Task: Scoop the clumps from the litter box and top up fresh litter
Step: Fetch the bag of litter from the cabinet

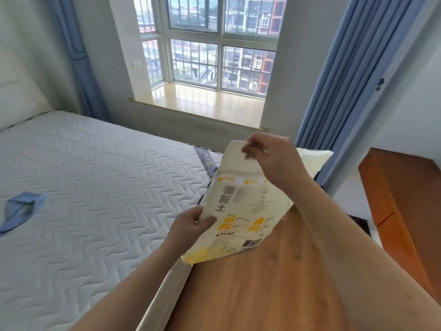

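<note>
A cream and yellow litter bag (248, 206) with printed text stands tilted on a wooden table (274, 290). My left hand (191, 225) grips the bag's left edge near its lower half. My right hand (269, 158) pinches the bag's upper flap at the top. No litter box or scoop is in view.
A bare quilted white mattress (83, 187) lies to the left, with a blue cloth strip (21, 209) on it. A bay window (210, 51) and its sill are ahead, blue curtains (346, 75) on both sides. An orange wooden cabinet (401, 206) stands at the right.
</note>
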